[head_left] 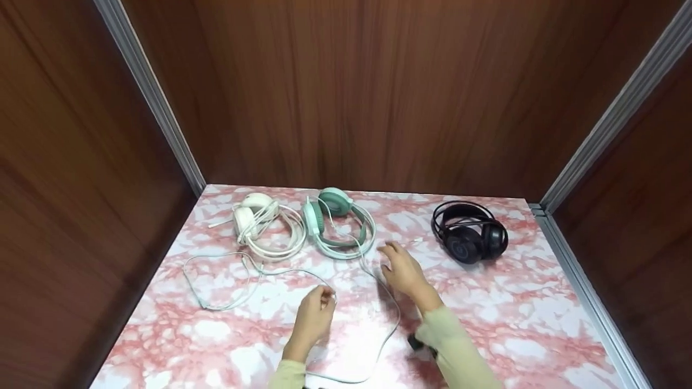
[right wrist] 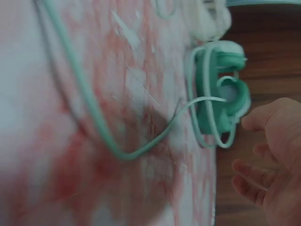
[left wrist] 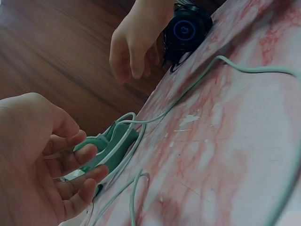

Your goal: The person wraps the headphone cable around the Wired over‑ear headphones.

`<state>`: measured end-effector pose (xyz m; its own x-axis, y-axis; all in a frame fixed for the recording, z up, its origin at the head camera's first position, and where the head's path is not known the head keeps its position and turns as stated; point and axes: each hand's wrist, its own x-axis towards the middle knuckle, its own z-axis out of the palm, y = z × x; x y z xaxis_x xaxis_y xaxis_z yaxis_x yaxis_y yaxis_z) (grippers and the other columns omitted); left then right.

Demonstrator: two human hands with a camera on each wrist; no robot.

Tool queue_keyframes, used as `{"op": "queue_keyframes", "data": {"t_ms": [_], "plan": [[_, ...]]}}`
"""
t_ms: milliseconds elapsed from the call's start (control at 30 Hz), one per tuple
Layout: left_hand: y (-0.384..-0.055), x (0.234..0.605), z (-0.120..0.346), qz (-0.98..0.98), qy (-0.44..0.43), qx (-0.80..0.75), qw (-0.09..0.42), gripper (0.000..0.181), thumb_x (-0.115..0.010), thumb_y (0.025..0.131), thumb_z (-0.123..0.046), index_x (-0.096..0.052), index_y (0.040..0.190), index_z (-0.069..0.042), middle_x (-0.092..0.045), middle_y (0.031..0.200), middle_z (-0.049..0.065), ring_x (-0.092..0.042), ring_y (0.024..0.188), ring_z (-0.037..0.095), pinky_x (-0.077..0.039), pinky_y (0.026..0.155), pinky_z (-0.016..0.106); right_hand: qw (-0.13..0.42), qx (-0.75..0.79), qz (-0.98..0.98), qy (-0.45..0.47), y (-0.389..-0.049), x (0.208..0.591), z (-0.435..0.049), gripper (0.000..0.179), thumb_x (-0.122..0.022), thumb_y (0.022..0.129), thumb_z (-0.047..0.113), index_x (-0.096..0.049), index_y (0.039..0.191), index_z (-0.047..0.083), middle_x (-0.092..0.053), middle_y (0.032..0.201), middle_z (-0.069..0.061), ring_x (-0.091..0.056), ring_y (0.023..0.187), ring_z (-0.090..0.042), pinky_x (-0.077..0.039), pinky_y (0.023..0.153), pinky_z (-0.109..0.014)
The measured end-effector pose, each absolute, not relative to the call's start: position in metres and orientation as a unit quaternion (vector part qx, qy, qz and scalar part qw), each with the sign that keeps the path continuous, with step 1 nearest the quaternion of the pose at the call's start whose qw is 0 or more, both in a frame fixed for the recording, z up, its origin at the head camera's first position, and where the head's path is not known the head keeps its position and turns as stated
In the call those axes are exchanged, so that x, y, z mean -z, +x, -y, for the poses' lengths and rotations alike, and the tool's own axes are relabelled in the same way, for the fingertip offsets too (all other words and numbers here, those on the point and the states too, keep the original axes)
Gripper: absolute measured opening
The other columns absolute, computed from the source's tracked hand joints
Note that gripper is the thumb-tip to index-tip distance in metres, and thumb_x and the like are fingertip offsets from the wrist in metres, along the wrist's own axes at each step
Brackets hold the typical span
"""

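Headphones (head_left: 319, 217) in mint green, near twelve o'clock on the marbled table (head_left: 486, 346), look light and smooth-shelled, with soft ear cushions (head_left: 336, 204), best held by the curved headband (head_left: 343, 256), while their thin, rubbery-looking cable (head_left: 399, 313) should bend easily and may snag. The right hand (head_left: 403, 270), at their four o'clock, is empty with fingers relaxed; the left hand (head_left: 313, 316), at their six o'clock, curves its fingers loosely beside the cable, seemingly gripping nothing

Green headphones (head_left: 335, 202) — smooth plastic, glossy tabletop (head_left: 346, 336), wood-grain panels (head_left: 351, 97), dull metal rails (head_left: 155, 97)
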<state>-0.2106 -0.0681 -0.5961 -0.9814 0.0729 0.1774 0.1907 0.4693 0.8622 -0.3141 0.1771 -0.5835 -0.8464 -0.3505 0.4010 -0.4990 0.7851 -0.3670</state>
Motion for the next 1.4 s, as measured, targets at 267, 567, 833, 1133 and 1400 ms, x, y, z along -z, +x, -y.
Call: {"op": "queue_keyframes", "data": {"t_ms": [267,567,833,1133,1400], "plan": [[-0.227,0.595,0.062,0.866,-0.087,0.489,0.063,0.015,-0.056,0.095,-0.008,-0.062,0.108,-0.010,-0.057,0.107,0.006,-0.055,0.102,0.026,-0.046,0.087,0.041,0.051,-0.151,0.969,0.188,-0.360,0.596,-0.144,0.075,-0.073,0.081,0.013,-0.039,0.148,0.014,-0.028,0.153,-0.018,-0.061,0.094,-0.038,-0.052,0.061,-0.047],[-0.224,0.601,0.061,0.847,-0.122,0.514,0.055,0.014,-0.055,0.093,0.000,-0.063,0.104,-0.004,-0.061,0.102,0.006,-0.059,0.093,0.022,-0.050,0.081,0.036,0.016,-0.061,0.981,0.182,-0.386,0.590,-0.134,0.065,-0.068,0.083,0.012,-0.045,0.143,0.021,-0.023,0.158,-0.008,-0.061,0.098,-0.037,-0.053,0.071,-0.050],[-0.221,0.603,0.062,0.833,-0.122,0.539,0.011,0.014,-0.052,0.096,-0.002,-0.062,0.105,-0.003,-0.062,0.105,0.015,-0.059,0.090,0.020,-0.050,0.079,0.035,0.039,0.002,0.967,0.253,-0.391,0.591,-0.127,0.033,-0.058,0.092,0.010,-0.054,0.124,0.014,-0.046,0.145,-0.005,-0.065,0.085,-0.034,-0.053,0.066,-0.048],[-0.218,0.604,0.059,0.824,-0.125,0.553,-0.010,0.015,-0.051,0.096,-0.005,-0.063,0.105,-0.002,-0.063,0.102,0.015,-0.060,0.085,0.016,-0.050,0.073,0.030,0.045,0.026,0.954,0.296,-0.388,0.597,-0.128,0.033,-0.064,0.086,0.006,-0.051,0.115,0.012,-0.057,0.119,-0.006,-0.064,0.076,-0.031,-0.053,0.060,-0.046],[-0.217,0.605,0.062,0.818,-0.133,0.559,-0.003,0.013,-0.052,0.097,-0.004,-0.063,0.104,-0.004,-0.063,0.104,0.016,-0.060,0.087,0.021,-0.050,0.077,0.033,0.108,-0.031,0.931,0.346,-0.368,0.594,-0.128,0.012,-0.062,0.088,0.008,-0.057,0.099,0.007,-0.055,0.104,-0.006,-0.063,0.069,-0.030,-0.053,0.057,-0.045]]}}
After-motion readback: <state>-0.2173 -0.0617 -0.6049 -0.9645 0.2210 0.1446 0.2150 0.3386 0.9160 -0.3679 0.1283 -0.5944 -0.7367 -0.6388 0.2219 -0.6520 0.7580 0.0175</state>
